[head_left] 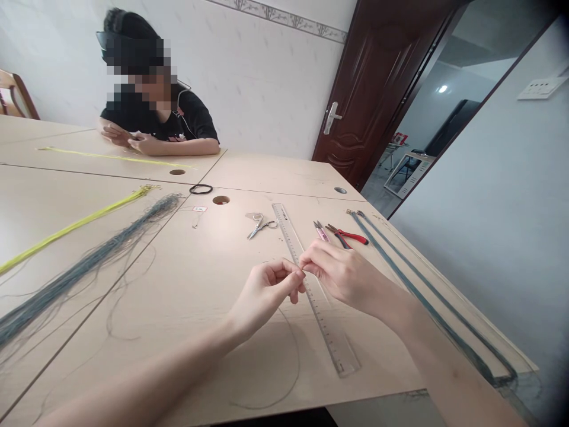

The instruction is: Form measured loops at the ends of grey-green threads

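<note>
My left hand (pixel 271 290) and my right hand (pixel 331 267) meet above a clear ruler (pixel 326 332), fingertips pinched together. From under my left hand a thin dark thread (pixel 297 356) curves down across the table toward the near edge. Its end between my fingers is too small to make out. Just beyond my right hand lie pink-handled snips (pixel 320 231) and red-and-black pliers (pixel 349 235). Small silver scissors (pixel 260 225) rest open left of the ruler's far end.
On the left stretch a grey-blue thread bundle (pixel 98 258) and a yellow one (pixel 84 222). More grey-blue strands (pixel 413 284) run along the right edge. A black ring (pixel 201 189) lies near a table hole (pixel 221 200). Across the table sits another person (pixel 155 112), hands together.
</note>
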`<state>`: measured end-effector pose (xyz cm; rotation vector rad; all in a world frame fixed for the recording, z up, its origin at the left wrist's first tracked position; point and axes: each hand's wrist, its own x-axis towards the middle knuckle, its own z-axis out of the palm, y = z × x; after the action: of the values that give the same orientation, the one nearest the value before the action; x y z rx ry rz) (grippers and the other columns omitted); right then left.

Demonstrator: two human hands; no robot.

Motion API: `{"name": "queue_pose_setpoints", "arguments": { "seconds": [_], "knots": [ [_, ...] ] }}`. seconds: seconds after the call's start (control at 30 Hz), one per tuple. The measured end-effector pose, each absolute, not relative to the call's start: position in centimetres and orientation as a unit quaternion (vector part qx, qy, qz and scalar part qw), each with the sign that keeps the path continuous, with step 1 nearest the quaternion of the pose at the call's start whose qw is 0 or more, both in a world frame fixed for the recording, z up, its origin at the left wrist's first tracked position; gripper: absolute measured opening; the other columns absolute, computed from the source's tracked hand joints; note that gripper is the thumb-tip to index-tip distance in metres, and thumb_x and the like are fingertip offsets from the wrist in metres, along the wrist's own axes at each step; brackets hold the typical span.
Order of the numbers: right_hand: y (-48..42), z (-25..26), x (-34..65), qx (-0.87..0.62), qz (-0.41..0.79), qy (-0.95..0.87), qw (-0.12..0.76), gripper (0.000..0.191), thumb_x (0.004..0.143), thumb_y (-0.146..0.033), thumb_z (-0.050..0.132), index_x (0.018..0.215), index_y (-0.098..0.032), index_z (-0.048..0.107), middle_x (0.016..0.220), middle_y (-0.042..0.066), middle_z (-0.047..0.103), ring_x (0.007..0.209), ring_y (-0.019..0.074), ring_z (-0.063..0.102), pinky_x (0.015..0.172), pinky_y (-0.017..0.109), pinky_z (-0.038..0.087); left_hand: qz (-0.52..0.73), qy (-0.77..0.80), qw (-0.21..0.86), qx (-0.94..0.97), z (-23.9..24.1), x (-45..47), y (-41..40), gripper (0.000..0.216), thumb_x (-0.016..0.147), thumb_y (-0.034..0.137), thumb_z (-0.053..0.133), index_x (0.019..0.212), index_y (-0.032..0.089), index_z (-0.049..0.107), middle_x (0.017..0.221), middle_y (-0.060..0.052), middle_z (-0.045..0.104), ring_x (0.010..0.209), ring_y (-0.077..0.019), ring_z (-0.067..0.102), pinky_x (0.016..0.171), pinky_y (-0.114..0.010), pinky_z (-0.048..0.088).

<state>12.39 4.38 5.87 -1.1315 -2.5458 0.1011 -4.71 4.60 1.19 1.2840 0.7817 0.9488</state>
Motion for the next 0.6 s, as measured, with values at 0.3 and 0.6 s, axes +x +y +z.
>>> {"name": "queue_pose_setpoints", "arguments": {
  "seconds": [0.3,0.6],
  "knots": [
    [8.8,5.9,10.7,-0.452,0.063,-0.854,0.252,0.018,0.094,-0.024,0.042,0.103,-0.015,0.055,0.100,0.006,0.060,0.086,0.0156,0.057,0.078,0.032,0.044,0.449,0.362,0.614,0.539,0.8,-4.9,5.3,0.020,0.084,0.027,0.053,0.068,0.016,0.053,0.056,0.004,0.052,0.053,-0.0080,0.045,0.054,-0.021,0.033],
    [4.0,8.6,11.8,-0.435,0.112,-0.862,0.235,0.035,0.090,-0.042,0.047,0.105,-0.012,0.059,0.112,0.008,0.059,0.102,0.0216,0.056,0.084,0.040,0.046,0.520,0.387,0.585,0.487,0.8,-5.8,7.0,0.024,0.082,0.031,0.053,0.065,0.017,0.047,0.058,0.004,0.045,0.059,-0.0105,0.042,0.063,-0.024,0.036]
  ]
}}
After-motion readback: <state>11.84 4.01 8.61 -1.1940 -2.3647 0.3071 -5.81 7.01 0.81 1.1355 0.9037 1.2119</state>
